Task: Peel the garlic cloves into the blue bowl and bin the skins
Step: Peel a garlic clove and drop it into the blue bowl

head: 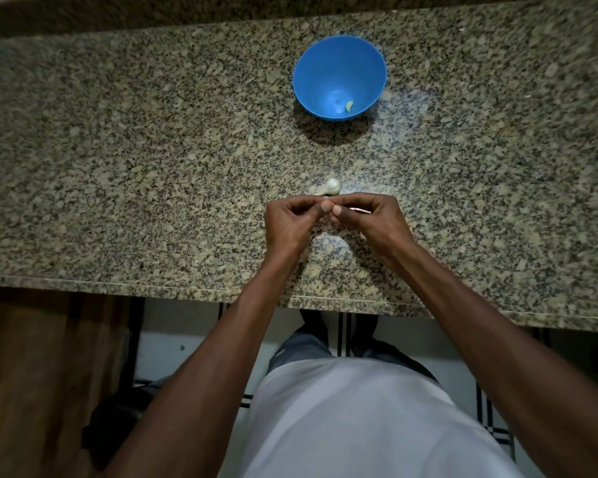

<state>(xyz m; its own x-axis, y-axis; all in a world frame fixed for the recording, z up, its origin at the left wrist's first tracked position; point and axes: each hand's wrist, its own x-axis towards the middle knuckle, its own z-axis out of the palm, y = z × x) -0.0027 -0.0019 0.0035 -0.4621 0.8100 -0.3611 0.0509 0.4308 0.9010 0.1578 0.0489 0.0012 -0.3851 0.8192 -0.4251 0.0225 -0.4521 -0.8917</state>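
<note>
A blue bowl [339, 60] stands on the granite counter with one peeled, yellowish garlic clove [349, 105] at its bottom. Nearer to me, pale unpeeled garlic [327, 188] lies on the counter just beyond my fingers. My left hand [290, 222] and my right hand [366, 219] meet fingertip to fingertip above the counter, both pinched on a small garlic clove [328, 203] that is mostly hidden by the fingers. A thin strip of skin [359, 210] sticks out along my right fingers.
The speckled granite counter [152, 167] runs the full width, its front edge just below my wrists. A raised back ledge [118, 8] runs along the far side. A dark object [118, 422] sits on the floor at the lower left.
</note>
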